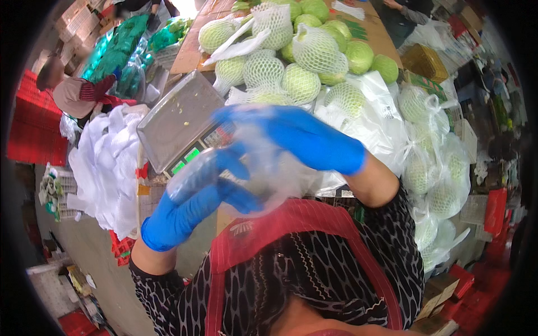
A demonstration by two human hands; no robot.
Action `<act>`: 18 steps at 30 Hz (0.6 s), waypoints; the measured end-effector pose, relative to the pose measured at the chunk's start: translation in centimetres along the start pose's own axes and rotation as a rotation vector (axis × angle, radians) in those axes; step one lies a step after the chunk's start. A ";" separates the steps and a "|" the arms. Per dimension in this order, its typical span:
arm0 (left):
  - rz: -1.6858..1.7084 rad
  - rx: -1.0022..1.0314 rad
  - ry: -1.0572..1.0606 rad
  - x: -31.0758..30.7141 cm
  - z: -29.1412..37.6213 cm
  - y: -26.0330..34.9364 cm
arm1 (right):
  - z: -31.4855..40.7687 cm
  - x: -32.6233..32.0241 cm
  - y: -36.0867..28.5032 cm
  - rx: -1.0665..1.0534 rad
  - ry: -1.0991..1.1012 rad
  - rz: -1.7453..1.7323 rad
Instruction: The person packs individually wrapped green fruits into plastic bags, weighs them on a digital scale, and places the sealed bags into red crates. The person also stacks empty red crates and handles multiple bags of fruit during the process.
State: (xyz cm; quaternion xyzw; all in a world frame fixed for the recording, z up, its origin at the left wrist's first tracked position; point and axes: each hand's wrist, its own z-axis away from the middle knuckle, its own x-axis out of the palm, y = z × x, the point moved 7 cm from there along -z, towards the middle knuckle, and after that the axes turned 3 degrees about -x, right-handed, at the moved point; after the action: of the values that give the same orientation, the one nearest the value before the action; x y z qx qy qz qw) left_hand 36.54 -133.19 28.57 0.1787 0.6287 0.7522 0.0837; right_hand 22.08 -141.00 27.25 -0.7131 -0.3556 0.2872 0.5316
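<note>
Both my hands wear blue gloves and hold a clear plastic bag [275, 185] in front of my chest. My left hand [197, 193] grips its left side, with film lying over the fingers. Across its top reaches my right hand [298, 130], fingers on the film. The bag is blurred, and its contents cannot be told. Just beyond lie round green cabbages in white foam nets [300, 84], with bare cabbages [359, 56] behind them. A steel-topped weighing scale [180, 113] with a lit green display [192, 154] stands left of my hands.
White foam net sleeves [105, 168] are heaped at left. Flat plastic bags [382, 117] lie right of the cabbages. Knotted bags of netted cabbages [445, 201] line the right side. A person [80, 92] works at far left near green net sacks [122, 50]. A yellow basket [424, 63] sits upper right.
</note>
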 end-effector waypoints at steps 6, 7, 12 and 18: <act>-0.537 0.099 -0.193 -3.8 -0.7 -0.6 | -3.1 2.1 6.5 -0.016 -0.066 -0.250; -0.759 0.139 0.017 -7.0 0.0 -1.5 | -1.7 1.8 7.9 0.048 -0.052 -0.165; -1.248 0.274 0.781 -22.0 -3.0 -10.5 | 10.6 2.8 16.7 0.672 -0.186 0.163; -0.266 0.026 0.828 -25.6 -4.3 -22.2 | 13.3 1.0 14.2 0.015 0.068 -0.033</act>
State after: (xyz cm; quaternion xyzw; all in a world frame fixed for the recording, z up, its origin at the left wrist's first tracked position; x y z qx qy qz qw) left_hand 56.40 -141.75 2.12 -0.2199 0.6363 0.7349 -0.0816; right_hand 15.05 -135.42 10.00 -0.7125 -0.3469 0.2568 0.5533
